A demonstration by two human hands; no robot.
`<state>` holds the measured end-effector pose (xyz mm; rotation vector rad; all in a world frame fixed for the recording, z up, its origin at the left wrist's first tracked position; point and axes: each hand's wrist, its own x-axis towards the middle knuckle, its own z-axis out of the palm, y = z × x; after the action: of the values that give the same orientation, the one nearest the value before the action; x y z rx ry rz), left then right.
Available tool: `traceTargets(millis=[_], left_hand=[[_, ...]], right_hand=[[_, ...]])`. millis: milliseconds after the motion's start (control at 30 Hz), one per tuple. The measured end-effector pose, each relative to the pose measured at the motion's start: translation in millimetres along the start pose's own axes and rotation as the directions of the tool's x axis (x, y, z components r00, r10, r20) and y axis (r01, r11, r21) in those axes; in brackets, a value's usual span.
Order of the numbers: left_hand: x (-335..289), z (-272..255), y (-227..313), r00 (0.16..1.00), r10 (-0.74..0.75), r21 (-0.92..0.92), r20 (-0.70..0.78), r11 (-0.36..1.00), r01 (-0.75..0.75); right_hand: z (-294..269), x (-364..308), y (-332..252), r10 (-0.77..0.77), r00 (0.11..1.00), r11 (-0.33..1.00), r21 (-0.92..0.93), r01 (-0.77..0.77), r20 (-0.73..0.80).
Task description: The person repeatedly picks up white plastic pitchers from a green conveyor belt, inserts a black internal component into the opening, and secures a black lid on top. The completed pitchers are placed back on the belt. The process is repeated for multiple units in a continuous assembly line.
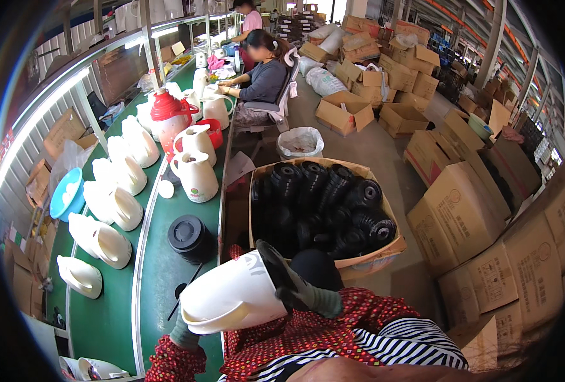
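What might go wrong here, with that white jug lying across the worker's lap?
The white jug lies tilted on the lap, beside the belt rather than on it; it might slip. The right hand presses a black base onto its end, perhaps crooked. The left hand underneath looks mostly hidden, so its grip is uncertain.

Single head-worn fisheye view, looking steeply down and forward, close over the lap, green bench (113,318) at left
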<state>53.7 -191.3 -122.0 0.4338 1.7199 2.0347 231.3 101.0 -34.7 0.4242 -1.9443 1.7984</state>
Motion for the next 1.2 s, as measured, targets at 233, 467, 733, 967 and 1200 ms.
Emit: traceTargets(millis=[233, 467, 733, 967, 1200], left_hand=[[4, 96, 153, 0.674, 0.442, 0.645, 0.592, 0.24, -0.725], [-31, 13, -45, 0.957, -0.118, -0.175, 0.264, 0.97, 0.168], [-21, 72, -73, 0.843, -0.26, -0.6, 0.471, 0.606, 0.522], [8, 32, -20, 0.952, -0.246, -0.436, 0.18, 0.848, 0.301], [19, 55, 86, 0.978, 0.153, 0.774, 0.142, 0.598, -0.206]], right_hand=[[-13, -70, 189, 0.418, 0.854, 0.2, 0.886, -0.418, 0.309], [-23, 0, 0, 0.174, 0.98, 0.982, -0.091, -0.165, 0.1], [-35, 45, -32, -0.097, 0.853, 0.845, -0.41, 0.342, 0.512], [-9, -5, 40, 0.2, 0.965, 0.912, 0.393, -0.12, -0.168], [2, -58, 103, 0.312, 0.937, 0.905, 0.35, -0.243, -0.156]])
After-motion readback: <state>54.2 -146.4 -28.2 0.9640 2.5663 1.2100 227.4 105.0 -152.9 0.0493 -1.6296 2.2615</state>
